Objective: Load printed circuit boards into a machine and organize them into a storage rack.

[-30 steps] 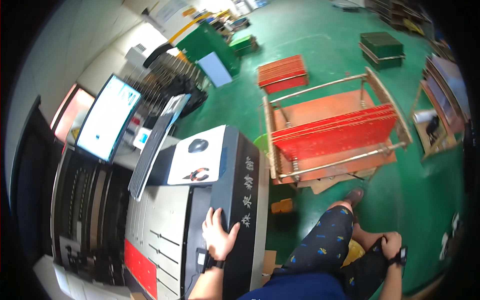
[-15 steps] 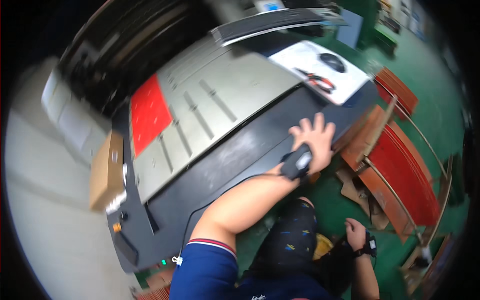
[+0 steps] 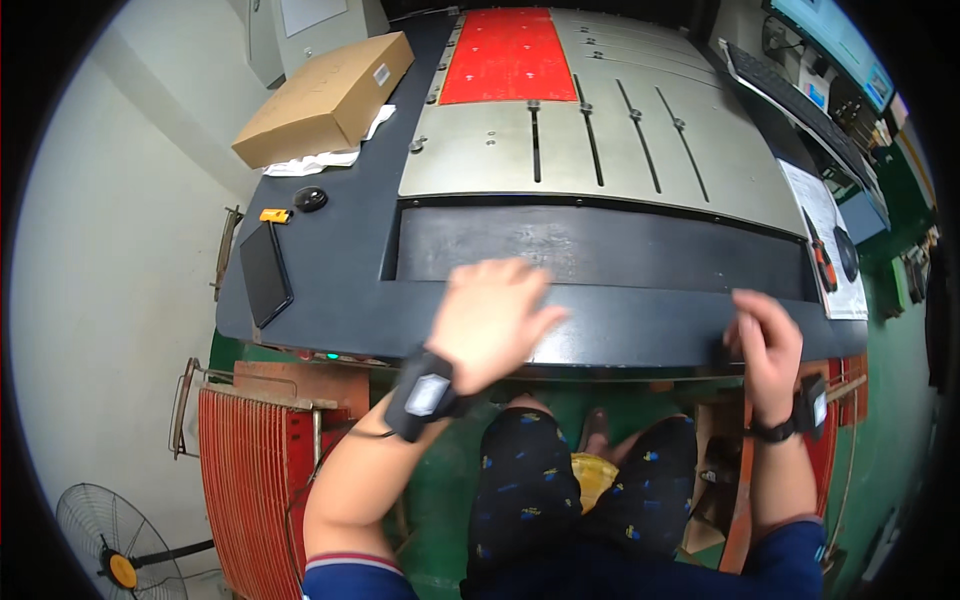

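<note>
My left hand [image 3: 492,318] is held over the front edge of the dark grey machine table [image 3: 640,320], palm down, thumb out to the side and nothing in its grasp. Farther right, my right hand [image 3: 768,350] hovers at the same edge with fingers curled inward; I see no object in it. Beyond both hands lies a sunken black strip [image 3: 620,240]. Past that is a pale metal plate [image 3: 470,150] with several dark slots. A red panel [image 3: 510,58] with small marks rests flat on the plate's far left part.
On the table's left are a cardboard box [image 3: 330,95], a black mouse [image 3: 311,198], an orange item [image 3: 275,215] and a black phone-like slab [image 3: 265,273]. Orange-handled pliers [image 3: 823,265] lie at right, near a keyboard [image 3: 800,110]. Racked red boards [image 3: 245,470] and a fan [image 3: 115,560] stand lower left.
My view has turned to face the table squarely. My right hand has come up from beside my leg to the table's edge. The left hand's spread fingers have drawn closer together.
</note>
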### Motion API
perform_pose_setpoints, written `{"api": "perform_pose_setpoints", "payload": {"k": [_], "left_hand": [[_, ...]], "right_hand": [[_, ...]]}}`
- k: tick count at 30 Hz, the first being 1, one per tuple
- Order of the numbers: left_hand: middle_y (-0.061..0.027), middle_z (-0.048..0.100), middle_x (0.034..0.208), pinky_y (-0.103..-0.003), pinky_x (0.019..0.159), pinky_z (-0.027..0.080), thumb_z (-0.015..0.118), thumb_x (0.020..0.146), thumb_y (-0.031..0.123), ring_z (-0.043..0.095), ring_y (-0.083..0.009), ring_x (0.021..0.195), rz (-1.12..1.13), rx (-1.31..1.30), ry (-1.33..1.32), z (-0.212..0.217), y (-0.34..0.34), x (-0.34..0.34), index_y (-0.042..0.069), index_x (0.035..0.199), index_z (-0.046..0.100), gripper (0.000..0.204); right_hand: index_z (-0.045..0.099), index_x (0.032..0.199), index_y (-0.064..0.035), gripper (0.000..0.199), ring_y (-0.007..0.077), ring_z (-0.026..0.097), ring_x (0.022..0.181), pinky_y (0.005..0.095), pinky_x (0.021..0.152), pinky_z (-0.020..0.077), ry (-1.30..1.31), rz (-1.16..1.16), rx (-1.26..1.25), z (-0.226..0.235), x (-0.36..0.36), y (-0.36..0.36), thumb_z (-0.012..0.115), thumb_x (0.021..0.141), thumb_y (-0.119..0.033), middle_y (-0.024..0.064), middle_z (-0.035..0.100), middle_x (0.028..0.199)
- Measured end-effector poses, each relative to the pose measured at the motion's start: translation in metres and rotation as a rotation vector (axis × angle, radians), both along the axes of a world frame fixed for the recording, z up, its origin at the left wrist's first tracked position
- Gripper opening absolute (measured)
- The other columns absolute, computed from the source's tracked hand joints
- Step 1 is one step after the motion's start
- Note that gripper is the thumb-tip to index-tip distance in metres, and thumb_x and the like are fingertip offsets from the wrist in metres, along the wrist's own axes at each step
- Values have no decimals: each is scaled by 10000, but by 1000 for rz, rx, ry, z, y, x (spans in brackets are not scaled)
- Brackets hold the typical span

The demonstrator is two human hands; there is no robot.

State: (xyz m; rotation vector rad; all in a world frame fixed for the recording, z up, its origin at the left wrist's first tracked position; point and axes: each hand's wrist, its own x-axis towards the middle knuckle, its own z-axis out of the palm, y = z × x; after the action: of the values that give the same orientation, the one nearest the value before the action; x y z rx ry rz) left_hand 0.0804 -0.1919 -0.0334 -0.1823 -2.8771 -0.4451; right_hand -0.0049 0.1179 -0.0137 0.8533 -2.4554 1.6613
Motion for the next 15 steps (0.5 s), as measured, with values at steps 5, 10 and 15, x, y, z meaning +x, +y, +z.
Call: {"api": "perform_pose_setpoints", "payload": {"k": [5, 10, 15], "left_hand": [[-140, 629, 1025, -505, 984, 375, 644, 844, 337, 567, -327, 1011, 414, 7, 124, -7, -50, 40, 25, 1011, 617, 355], [-142, 593, 986, -532, 1008, 354, 656, 826, 360, 551, -330, 1008, 505, -58, 218, -26, -37, 35, 16, 970, 592, 378], [-140, 589, 1010, -522, 1018, 337, 669, 810, 354, 549, -329, 1038, 524, -9, 180, -15, -40, 33, 27, 989, 579, 384]], "right_hand": [[615, 1145, 38, 295, 200, 641, 974, 305, 861, 493, 190, 212, 81, 6, -111, -97, 559, 892, -104, 132, 678, 1037], [611, 1138, 82, 455, 300, 645, 1018, 356, 894, 487, 106, 78, 452, 1, -247, -217, 566, 835, -254, 226, 660, 1112], [684, 952, 45, 440, 371, 629, 1022, 421, 881, 484, 194, -159, 814, 2, -335, -297, 514, 827, -340, 273, 649, 1052]]}}
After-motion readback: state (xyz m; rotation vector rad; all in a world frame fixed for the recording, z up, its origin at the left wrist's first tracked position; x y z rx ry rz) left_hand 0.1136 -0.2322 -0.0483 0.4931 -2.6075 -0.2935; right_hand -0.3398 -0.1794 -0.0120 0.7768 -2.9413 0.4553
